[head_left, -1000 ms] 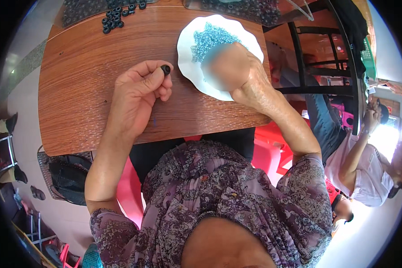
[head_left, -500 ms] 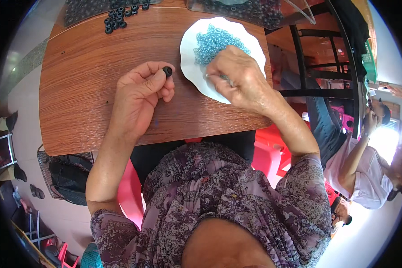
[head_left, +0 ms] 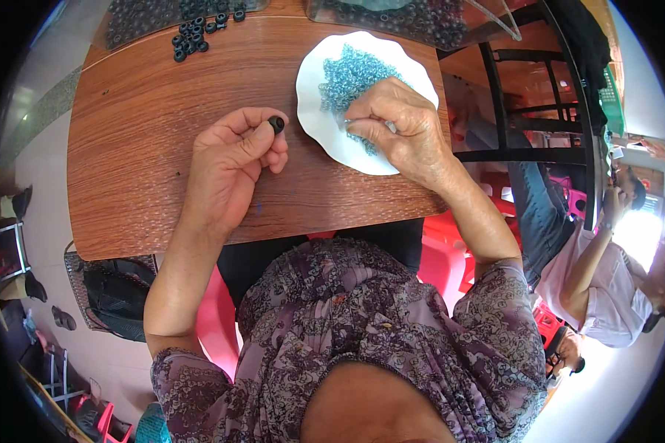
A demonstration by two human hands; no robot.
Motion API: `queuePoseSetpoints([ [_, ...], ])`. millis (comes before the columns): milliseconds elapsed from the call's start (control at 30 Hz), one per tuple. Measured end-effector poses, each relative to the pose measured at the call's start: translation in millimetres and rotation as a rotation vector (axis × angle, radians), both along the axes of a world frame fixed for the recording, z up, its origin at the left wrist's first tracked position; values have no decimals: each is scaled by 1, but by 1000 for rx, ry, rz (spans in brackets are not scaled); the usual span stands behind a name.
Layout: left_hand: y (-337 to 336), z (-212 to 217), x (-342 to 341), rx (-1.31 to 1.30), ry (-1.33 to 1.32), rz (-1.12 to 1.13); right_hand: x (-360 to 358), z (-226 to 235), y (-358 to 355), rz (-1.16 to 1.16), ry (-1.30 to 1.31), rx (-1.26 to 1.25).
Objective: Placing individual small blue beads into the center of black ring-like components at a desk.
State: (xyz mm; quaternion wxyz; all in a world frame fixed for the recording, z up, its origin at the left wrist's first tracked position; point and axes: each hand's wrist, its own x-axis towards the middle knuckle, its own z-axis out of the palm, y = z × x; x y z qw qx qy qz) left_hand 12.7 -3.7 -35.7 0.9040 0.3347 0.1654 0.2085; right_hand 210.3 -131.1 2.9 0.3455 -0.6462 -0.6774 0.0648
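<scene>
Over the left-centre of the wooden table, my left hand [head_left: 229,159] pinches a small black ring-shaped piece [head_left: 276,124] between thumb and fingertips, its round opening facing up. A white scalloped plate [head_left: 312,140] stands to the right and bears a heap of tiny shiny clear-blue pieces [head_left: 355,70]. My right hand [head_left: 410,131] is above the near right part of this plate, thumb and forefinger pinched together. Something tiny and pale shows at those fingertips, too small to name.
A cluster of black ring-shaped pieces [head_left: 192,38] lies at the table's far left. Clear bags or trays of dark pieces [head_left: 144,23] line the far edge. Right of the table stands a black metal frame [head_left: 495,103]; a person in white [head_left: 606,288] sits beyond it.
My right hand has shifted slightly right and toward me over the plate, fingertips still together. The left hand stays almost in place, with the black piece tipped a little.
</scene>
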Motion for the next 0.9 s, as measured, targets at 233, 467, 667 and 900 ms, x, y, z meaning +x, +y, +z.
queuePoseSetpoints([
  [233,0,2,0,19,14,-6,-4,-2,-4,-93,84,25],
  [467,-13,15,6,177,114,114,-13,5,-8,-208,746,-100],
  [667,-31,30,34,412,81,264,-27,15,-6,-258,956,-61],
  [900,-37,29,51,699,143,255,-34,17,-5,-276,996,-29],
])
